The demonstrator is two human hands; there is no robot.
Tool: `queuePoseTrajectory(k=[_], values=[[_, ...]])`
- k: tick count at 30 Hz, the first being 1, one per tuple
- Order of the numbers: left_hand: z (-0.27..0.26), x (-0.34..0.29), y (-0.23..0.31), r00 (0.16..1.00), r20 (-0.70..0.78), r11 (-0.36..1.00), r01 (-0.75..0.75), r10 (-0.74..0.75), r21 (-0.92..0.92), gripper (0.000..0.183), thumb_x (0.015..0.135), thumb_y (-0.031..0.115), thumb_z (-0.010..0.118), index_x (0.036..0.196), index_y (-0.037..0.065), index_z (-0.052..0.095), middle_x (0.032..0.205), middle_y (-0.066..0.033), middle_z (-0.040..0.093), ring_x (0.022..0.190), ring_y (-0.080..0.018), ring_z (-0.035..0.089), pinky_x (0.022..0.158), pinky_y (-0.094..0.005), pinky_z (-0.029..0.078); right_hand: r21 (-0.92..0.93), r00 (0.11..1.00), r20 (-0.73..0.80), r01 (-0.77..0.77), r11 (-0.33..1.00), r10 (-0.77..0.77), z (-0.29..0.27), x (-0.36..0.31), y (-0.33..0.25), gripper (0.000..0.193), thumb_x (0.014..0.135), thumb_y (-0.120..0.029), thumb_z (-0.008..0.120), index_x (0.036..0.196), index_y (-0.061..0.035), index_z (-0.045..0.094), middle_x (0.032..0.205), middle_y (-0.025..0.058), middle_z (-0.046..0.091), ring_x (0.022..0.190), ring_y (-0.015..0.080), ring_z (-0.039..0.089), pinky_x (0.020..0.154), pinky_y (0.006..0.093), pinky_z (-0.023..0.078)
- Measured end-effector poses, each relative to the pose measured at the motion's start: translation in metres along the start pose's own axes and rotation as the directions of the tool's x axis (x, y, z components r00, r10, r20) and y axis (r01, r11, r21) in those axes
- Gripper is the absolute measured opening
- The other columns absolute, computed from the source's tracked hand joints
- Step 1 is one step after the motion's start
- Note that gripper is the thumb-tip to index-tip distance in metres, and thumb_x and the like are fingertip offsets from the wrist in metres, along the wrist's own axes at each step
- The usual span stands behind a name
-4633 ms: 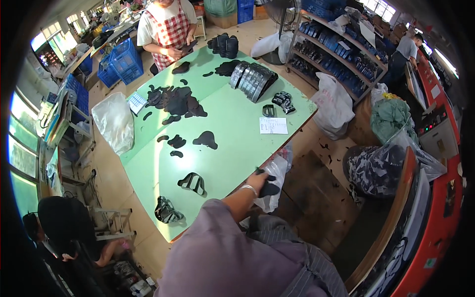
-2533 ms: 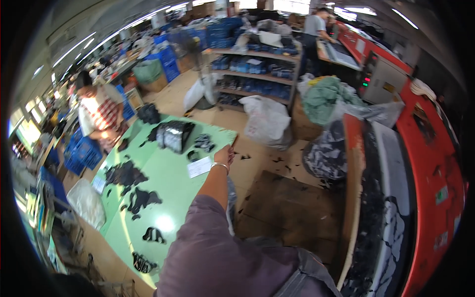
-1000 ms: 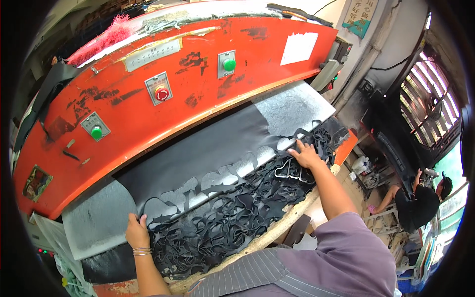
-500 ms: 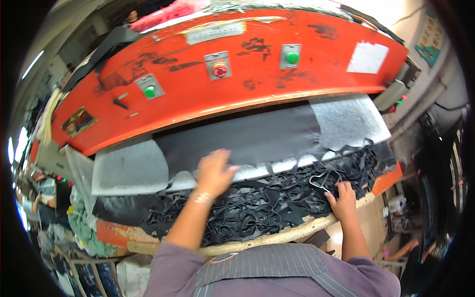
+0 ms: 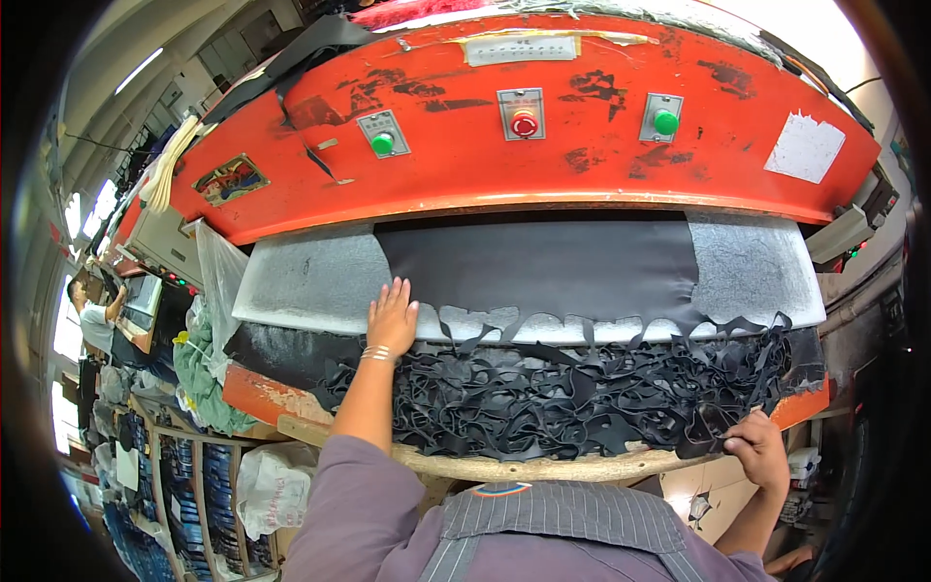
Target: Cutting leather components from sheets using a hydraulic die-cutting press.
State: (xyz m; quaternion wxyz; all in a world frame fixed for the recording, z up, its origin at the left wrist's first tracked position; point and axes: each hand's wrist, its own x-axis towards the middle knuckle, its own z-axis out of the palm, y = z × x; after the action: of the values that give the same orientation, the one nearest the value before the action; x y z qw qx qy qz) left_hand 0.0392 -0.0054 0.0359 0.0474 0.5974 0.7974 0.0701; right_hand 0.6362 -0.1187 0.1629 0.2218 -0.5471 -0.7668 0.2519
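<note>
At the near right end, just above the pale worn rail [image 5: 524, 469], the right hand [image 5: 759, 451] has its fingers curled, their tips at the rim of a dark loop-shaped piece [image 5: 706, 432]; whether they grip it cannot be told. Half a second ago this hand was beside a bright metal outline on the scraps; that outline no longer shows as a bright line, and the dark loop may be the same object turned. It lies just to the left of the hand, touching or nearly touching the fingertips, at the heap's near right corner.

Beyond the rail spreads the tangled heap of black scraps [image 5: 543, 403]. Past it, the left hand [image 5: 393, 315] has changed from a blurred reach over the front edge to lying flat, fingers extended, grasping nothing. It rests at the front left corner of the black sheet [image 5: 543, 267], so that corner now seems steadied. The sheet stretches right of this hand across the pale board [image 5: 310, 276], its near edge scalloped by cut-outs.

Farther back, the red beam [image 5: 436, 189] carries a red button [image 5: 524, 123] between two green ones.
</note>
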Motion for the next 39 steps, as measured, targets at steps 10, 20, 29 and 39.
queuePoseTrajectory(k=[10, 20, 29, 39], values=[[0.015, -0.026, -0.071, 0.957, -0.207, 0.943, -0.247, 0.202, -0.223, 0.044, 0.095, 0.025, 0.048, 0.136, 0.009, 0.052, 0.142, -0.0093, 0.05, 0.137, -0.0291, 0.038, 0.114, -0.0462, 0.023, 0.293, 0.905, 0.142, 0.348, 0.89, -0.401, 0.169, 0.156, -0.141, 0.014, 0.082, -0.018, 0.07, 0.091, -0.0073, 0.068, 0.084, 0.0074, 0.064, 0.082, 0.0251, 0.058, 0.077, 0.0363, 0.046], [0.025, -0.014, -0.072, 0.956, -0.244, 0.812, -0.272, 0.165, -0.517, 0.075, 0.089, 0.014, 0.051, 0.147, -0.009, 0.01, 0.141, -0.0128, 0.05, 0.137, -0.0284, 0.037, 0.114, -0.0447, 0.02, -0.121, 0.825, -0.18, 0.522, 0.844, -0.536, 0.356, 0.308, -0.212, 0.011, 0.081, -0.014, 0.069, 0.088, -0.006, 0.067, 0.084, 0.0107, 0.06, 0.093, 0.0342, 0.052, 0.083, 0.0414, 0.046], [0.023, -0.002, -0.079, 0.964, -0.21, 0.812, -0.253, 0.165, -0.526, 0.074, 0.087, 0.013, 0.051, 0.147, -0.009, 0.013, 0.143, -0.0106, 0.048, 0.138, -0.0276, 0.035, 0.115, -0.0443, 0.018, -0.196, 0.95, -0.165, 0.233, 0.953, -0.266, 0.363, 0.294, -0.197, 0.062, 0.08, -0.028, 0.074, 0.134, -0.0082, 0.05, 0.13, 0.0179, 0.054, 0.125, 0.0335, 0.048, 0.106, 0.0422, 0.038], [0.02, -0.003, -0.074, 0.965, -0.157, 0.839, -0.26, 0.21, -0.479, 0.08, 0.084, 0.013, 0.055, 0.147, -0.008, 0.011, 0.147, -0.0103, 0.043, 0.14, -0.0279, 0.031, 0.116, -0.0446, 0.015, -0.167, 0.969, -0.11, 0.2, 0.965, -0.22, 0.356, 0.29, -0.187, 0.059, 0.081, -0.029, 0.071, 0.132, -0.0084, 0.051, 0.129, 0.0152, 0.058, 0.121, 0.04, 0.051, 0.106, 0.044, 0.038]])
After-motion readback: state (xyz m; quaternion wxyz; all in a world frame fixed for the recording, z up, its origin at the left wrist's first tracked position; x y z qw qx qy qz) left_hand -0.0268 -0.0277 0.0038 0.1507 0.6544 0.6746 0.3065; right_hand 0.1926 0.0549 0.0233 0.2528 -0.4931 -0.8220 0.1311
